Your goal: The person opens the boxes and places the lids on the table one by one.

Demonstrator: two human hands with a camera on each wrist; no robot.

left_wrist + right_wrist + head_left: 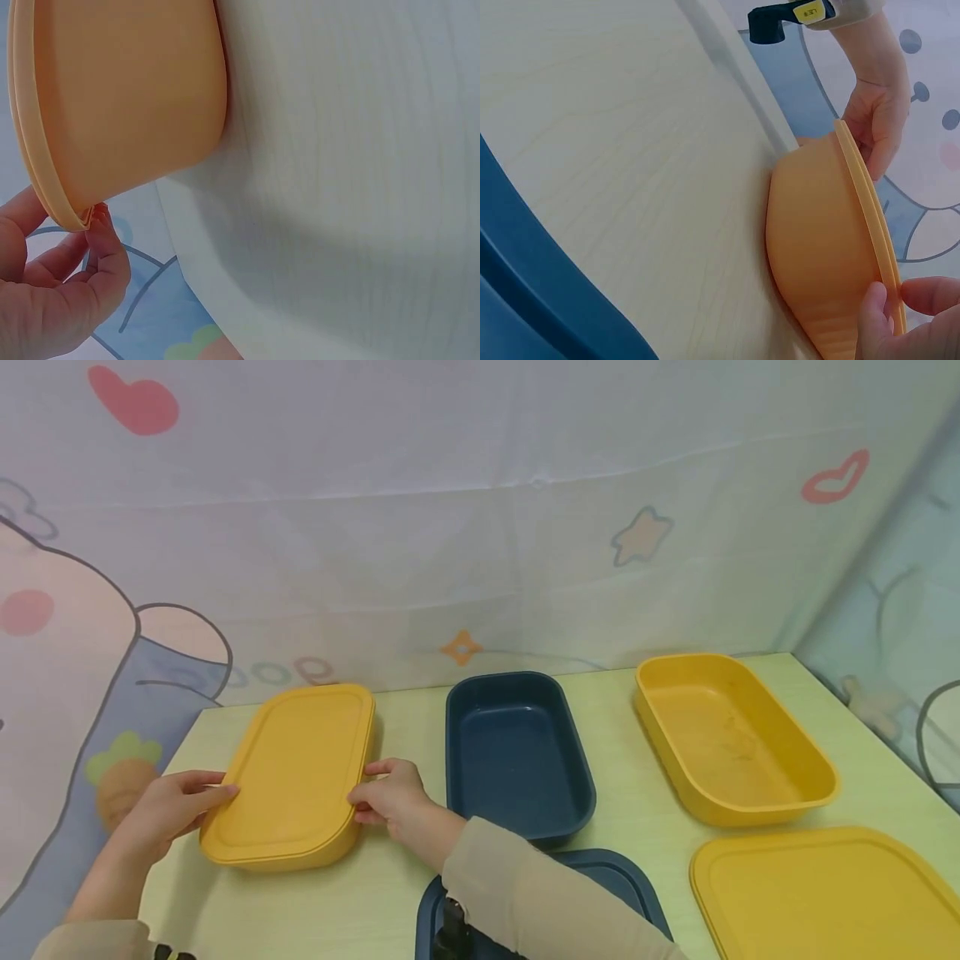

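Observation:
A yellow plastic food container [292, 768] stands at the left of the table with its yellow lid on. At its left side, my left hand [168, 810] pinches the lid's edge, thumb on top and fingers curled beneath the rim, as the left wrist view shows at the container's corner [127, 97]. Opposite, my right hand [397, 797] pinches the right edge between thumb and fingers; the right wrist view shows this hand [915, 322] at the rim. Lid and container rim lie flush along the side facing the right wrist camera.
An uncovered dark blue container [517, 752] stands in the middle, and its dark blue lid [626, 885] lies in front, partly under my right sleeve. Farther right is an uncovered yellow container [727, 735], with a yellow lid [832, 893] before it. A printed cloth [420, 552] hangs behind the table.

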